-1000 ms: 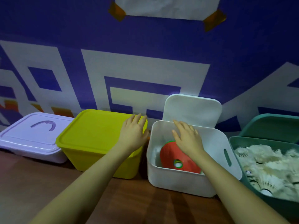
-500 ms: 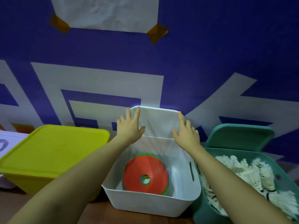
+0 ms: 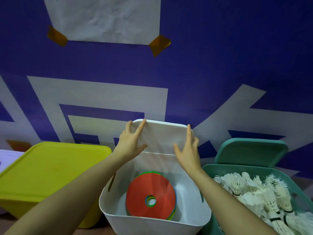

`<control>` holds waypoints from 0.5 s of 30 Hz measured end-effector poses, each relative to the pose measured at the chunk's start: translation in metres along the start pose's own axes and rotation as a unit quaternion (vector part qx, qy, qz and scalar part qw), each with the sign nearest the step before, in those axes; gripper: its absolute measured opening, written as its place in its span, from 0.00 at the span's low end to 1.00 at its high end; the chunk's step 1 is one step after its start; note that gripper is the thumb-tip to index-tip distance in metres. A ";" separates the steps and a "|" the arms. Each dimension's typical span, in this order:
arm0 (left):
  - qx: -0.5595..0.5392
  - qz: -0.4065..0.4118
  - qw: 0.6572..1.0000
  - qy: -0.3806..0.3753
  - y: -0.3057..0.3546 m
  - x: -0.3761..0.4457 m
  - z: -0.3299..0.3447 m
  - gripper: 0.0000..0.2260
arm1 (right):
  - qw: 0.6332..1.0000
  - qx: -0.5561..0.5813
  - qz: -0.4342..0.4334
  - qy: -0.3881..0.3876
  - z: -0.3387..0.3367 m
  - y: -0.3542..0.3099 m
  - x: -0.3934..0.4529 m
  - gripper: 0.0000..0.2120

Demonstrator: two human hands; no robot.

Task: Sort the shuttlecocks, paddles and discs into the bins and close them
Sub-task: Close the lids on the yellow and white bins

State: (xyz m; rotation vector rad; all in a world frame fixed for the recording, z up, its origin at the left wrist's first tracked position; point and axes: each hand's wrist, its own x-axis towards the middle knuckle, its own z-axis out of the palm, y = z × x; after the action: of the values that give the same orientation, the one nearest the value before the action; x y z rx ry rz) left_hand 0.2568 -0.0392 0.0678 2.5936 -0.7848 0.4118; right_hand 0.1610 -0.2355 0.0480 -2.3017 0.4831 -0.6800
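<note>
Single head-worn wide-angle cam, no second view, so no overlap to report. Looks forward and down from above the person's forearms, facing a purple-and-white patterned wall [image 3: 203, 68]. Close range: the white bin [image 3: 152, 219] sits bottom centre, right under the lens, with the yellow bin [image 3: 50, 170] cut by the left edge and the teal bin [image 3: 220, 168] cut by the right. Wall fills the upper half. Straight lines bow toward the edges.
</note>
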 end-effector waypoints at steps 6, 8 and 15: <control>-0.023 0.042 0.993 0.110 0.003 -0.004 -0.045 0.44 | 0.989 0.023 -0.096 0.106 -0.041 -0.058 0.005 0.37; -0.025 0.063 0.988 0.138 0.004 -0.008 -0.063 0.45 | 0.983 0.020 -0.132 0.124 -0.059 -0.079 0.005 0.36; -0.058 0.072 0.980 0.175 0.008 -0.039 -0.106 0.47 | 0.949 -0.074 -0.227 0.208 -0.101 -0.153 -0.006 0.31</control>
State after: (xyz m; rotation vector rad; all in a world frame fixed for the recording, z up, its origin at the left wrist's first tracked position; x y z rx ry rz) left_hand 0.2038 0.0207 0.1481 2.2735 -0.8435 0.8146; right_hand 0.1204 -0.1763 0.2162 -2.4351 0.1868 -1.4147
